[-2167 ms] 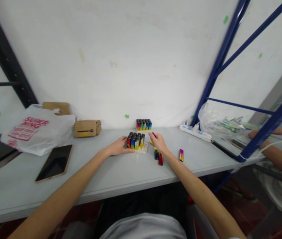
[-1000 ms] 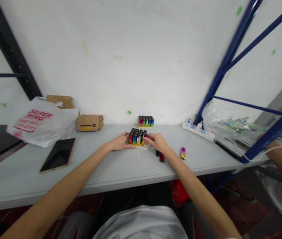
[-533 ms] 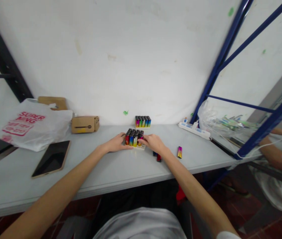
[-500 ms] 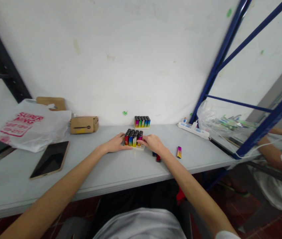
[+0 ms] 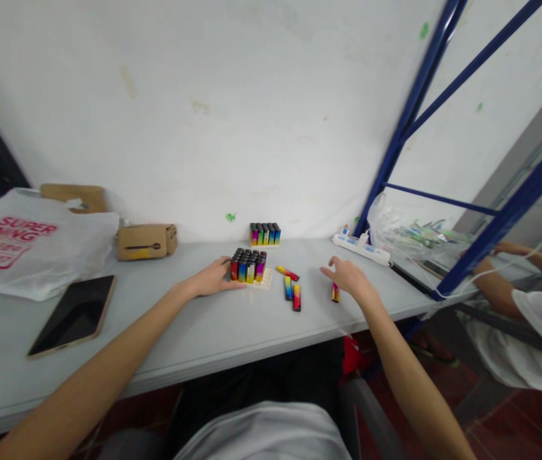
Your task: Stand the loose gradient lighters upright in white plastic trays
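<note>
Several rainbow-coloured lighters (image 5: pixel 249 269) stand upright, black tops up, in a white slotted tray (image 5: pixel 265 280), whose right end shows bare slots. My left hand (image 5: pixel 213 276) grips the left side of this group, thumb along the front and fingers behind. To the right, my right hand (image 5: pixel 347 276) hovers with fingers apart and nothing in them, over a purple-and-yellow lighter (image 5: pixel 335 293) that it partly hides. Between the hands lie a red-and-yellow lighter (image 5: pixel 288 273), a blue-and-yellow lighter (image 5: pixel 288 288) and another red-and-yellow lighter (image 5: pixel 297 298).
A second tray of lighters (image 5: pixel 265 235) stands by the wall. At left are a phone (image 5: pixel 73 314), a cardboard box (image 5: pixel 146 242) and a white plastic bag (image 5: pixel 45 246). A power strip (image 5: pixel 361 248) and blue rack post (image 5: pixel 388 153) are at right; beyond sits another person (image 5: pixel 539 313).
My right hand has left the tray and moved right to the purple-and-yellow lighter, uncovering the loose lighters. My left hand stays at the tray. The view has shifted slightly right.
</note>
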Action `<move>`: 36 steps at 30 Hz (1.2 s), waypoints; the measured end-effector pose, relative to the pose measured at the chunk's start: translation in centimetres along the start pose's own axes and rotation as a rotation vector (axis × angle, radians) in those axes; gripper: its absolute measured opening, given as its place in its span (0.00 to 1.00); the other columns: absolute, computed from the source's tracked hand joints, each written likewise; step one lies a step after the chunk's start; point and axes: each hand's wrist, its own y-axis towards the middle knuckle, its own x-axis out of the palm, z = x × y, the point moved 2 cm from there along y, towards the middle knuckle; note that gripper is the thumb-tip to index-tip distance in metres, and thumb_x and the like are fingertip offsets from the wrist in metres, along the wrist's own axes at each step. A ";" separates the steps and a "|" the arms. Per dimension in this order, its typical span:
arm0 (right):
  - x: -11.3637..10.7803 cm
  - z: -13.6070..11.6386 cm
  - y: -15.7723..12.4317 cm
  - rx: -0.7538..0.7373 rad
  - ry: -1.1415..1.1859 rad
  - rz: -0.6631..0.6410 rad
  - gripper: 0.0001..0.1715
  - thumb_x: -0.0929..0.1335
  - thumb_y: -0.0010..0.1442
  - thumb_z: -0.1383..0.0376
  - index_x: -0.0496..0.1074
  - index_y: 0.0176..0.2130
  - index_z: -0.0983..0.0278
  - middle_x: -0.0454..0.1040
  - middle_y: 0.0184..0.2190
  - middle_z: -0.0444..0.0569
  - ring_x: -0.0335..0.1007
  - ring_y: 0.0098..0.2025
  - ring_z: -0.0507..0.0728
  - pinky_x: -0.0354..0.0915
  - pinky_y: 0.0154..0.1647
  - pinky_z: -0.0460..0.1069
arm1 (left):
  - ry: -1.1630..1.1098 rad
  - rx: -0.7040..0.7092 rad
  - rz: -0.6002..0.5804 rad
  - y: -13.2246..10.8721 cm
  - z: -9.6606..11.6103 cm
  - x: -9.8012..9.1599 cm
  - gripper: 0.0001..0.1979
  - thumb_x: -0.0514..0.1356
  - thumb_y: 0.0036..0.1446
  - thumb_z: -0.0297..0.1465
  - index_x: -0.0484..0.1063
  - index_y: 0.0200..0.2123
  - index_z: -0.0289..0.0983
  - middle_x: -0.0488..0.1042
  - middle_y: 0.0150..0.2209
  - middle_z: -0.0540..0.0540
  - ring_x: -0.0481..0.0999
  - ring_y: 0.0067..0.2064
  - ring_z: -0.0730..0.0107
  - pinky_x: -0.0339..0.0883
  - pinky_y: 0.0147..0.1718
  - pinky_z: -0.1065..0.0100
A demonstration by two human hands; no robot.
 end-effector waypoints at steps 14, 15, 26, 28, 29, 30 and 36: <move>3.2 -2.7 2.6 -0.327 0.858 -0.154 0.19 0.66 0.64 0.49 0.71 0.40 0.63 0.76 0.33 0.49 0.73 0.29 0.54 0.64 0.26 0.47 | 0.028 -0.013 -0.026 -0.1 0.4 0.0 0.38 0.61 0.52 0.61 0.75 0.54 0.37 0.70 0.60 0.37 0.68 0.61 0.44 0.57 0.65 0.55; 3.1 -3.9 3.0 -0.313 1.000 -0.161 0.21 0.66 0.63 0.47 0.68 0.42 0.62 0.75 0.33 0.47 0.71 0.25 0.53 0.61 0.22 0.46 | 0.026 -0.006 -0.026 -0.1 0.4 0.0 0.38 0.61 0.52 0.61 0.75 0.54 0.38 0.70 0.60 0.38 0.68 0.61 0.44 0.58 0.65 0.54; 3.2 -13.2 3.9 -0.118 1.629 -0.453 0.34 0.62 0.60 0.35 0.55 0.26 0.60 0.42 0.17 0.33 0.32 0.17 0.46 0.33 0.16 0.44 | 0.051 0.019 -0.022 -0.2 0.1 0.1 0.40 0.59 0.53 0.62 0.73 0.57 0.37 0.69 0.61 0.38 0.66 0.62 0.45 0.57 0.65 0.55; 4.2 -13.7 3.1 -0.074 1.575 -0.455 0.34 0.59 0.62 0.36 0.50 0.23 0.59 0.42 0.16 0.34 0.32 0.16 0.46 0.32 0.16 0.45 | 0.043 0.014 -0.012 -0.2 0.0 0.1 0.40 0.60 0.52 0.62 0.73 0.57 0.38 0.70 0.61 0.39 0.67 0.62 0.45 0.58 0.65 0.55; 4.6 -13.8 2.7 -0.066 1.537 -0.441 0.34 0.58 0.64 0.38 0.50 0.22 0.59 0.42 0.15 0.35 0.33 0.16 0.46 0.33 0.16 0.45 | 0.038 0.014 -0.007 -0.2 0.0 0.1 0.40 0.60 0.52 0.62 0.73 0.57 0.38 0.70 0.61 0.39 0.68 0.61 0.45 0.59 0.64 0.55; 4.9 -13.9 2.4 -0.066 1.497 -0.421 0.33 0.58 0.65 0.40 0.49 0.21 0.59 0.43 0.15 0.36 0.33 0.16 0.47 0.34 0.16 0.46 | 0.033 0.017 -0.004 -0.2 0.0 0.1 0.40 0.60 0.52 0.62 0.73 0.57 0.38 0.71 0.60 0.39 0.68 0.61 0.45 0.59 0.64 0.54; 5.4 -14.2 1.5 -0.139 1.357 -0.331 0.32 0.59 0.65 0.43 0.52 0.20 0.60 0.46 0.14 0.37 0.38 0.16 0.47 0.38 0.17 0.46 | 0.031 0.022 -0.007 -0.3 0.1 0.1 0.39 0.60 0.53 0.61 0.73 0.56 0.38 0.71 0.60 0.40 0.67 0.62 0.45 0.59 0.64 0.54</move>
